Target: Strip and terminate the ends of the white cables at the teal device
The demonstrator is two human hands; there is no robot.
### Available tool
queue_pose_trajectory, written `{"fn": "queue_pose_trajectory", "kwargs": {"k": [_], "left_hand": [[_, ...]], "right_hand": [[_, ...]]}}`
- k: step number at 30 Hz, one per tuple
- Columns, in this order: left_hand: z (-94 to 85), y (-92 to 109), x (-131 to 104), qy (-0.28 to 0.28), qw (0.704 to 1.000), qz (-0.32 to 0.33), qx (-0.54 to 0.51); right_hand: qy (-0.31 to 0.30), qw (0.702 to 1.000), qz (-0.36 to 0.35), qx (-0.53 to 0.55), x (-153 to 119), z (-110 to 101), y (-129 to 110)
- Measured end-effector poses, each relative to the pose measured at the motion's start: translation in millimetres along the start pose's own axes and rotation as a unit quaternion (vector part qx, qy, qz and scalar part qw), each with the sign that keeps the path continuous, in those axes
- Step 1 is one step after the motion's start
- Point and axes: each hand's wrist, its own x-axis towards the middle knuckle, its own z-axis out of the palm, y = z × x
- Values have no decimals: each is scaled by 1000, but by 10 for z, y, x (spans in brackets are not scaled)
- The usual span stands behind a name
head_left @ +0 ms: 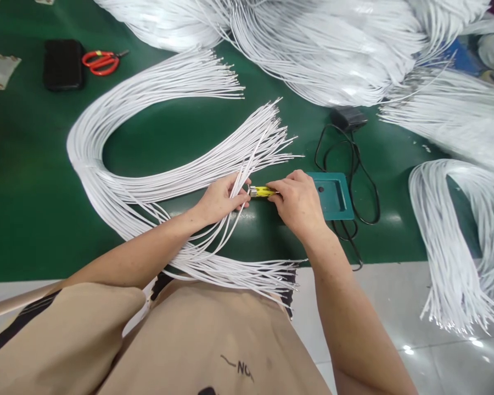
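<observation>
My left hand [224, 200] is closed around a few white wires [242, 178] split off from a large curved bundle [86, 137] on the green table. Between my hands is a small yellow tool [264, 191] with a metal tip, which my right hand [298, 200] pinches by its right end. The metal tip touches or nearly touches my left fingertips; the exact contact is too small to tell. More wires of the bundle [239, 271] pass under my left forearm and lie along the table's front edge.
Beside my right hand lies a teal tray [343, 195], with a black cable [372, 186] and adapter [348, 118] behind it. Red-handled scissors [102, 63] and a black box [63, 65] sit at the back left. Large wire heaps [333, 49] fill the back; another bundle [444, 241] hangs over the right edge.
</observation>
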Motion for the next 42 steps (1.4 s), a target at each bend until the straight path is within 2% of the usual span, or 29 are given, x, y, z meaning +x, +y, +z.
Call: {"fn": "queue_pose_trajectory", "kwargs": {"k": [5,9,11,15,19,21,23,25,27,29,31,33,35,37,38,39,41,42], "left_hand": [[16,-29,9,10,998,13,64],[20,-26,6,8,998,1,57],[15,-18,7,1,999,-8,34],[-5,3,14,-26,999,-29,-15],[-51,19,21,-27,998,-47,-43],[-79,34,19,-26,997,-48,-59],[-104,58,13,-30,996,-43,-75],[-125,84,4,-44,995,-43,-82],[-145,99,-5,-69,993,-49,-80],[-167,92,-11,-91,992,-51,-73],[-189,66,-11,-96,992,-45,-64],[-205,36,-10,-91,993,-41,-56],[-208,17,-13,-90,994,-46,-51],[-196,11,-20,-95,993,-47,-53],[-186,10,-25,-98,993,-42,-59],[-173,10,-30,-99,992,-35,-66],[-145,7,-41,-99,992,-22,-80],[-129,5,-47,-100,991,-19,-83]], "right_hand": [[-1,1000,18,13,35,6,11],[-2,1000,7,-2,2,-57,3],[32,998,37,-30,-47,-72,10],[94,979,155,-95,-139,5,73],[115,977,155,-89,-155,68,113],[146,979,133,-58,-162,38,41],[156,986,61,2,-192,-5,-124],[114,989,-67,67,-245,-26,-359],[46,980,-179,73,-308,-7,-607],[12,978,-205,43,-374,39,-810],[-20,983,-178,28,-442,79,-941],[-80,987,-129,45,-502,84,-993],[-160,980,-75,88,-526,46,-967],[-188,969,5,163,-486,-24,-865],[-164,961,59,213,-440,-62,-792],[-113,947,124,274,-380,-97,-711],[14,887,234,398,-239,-149,-550],[53,848,262,457,-171,-162,-485]]}}
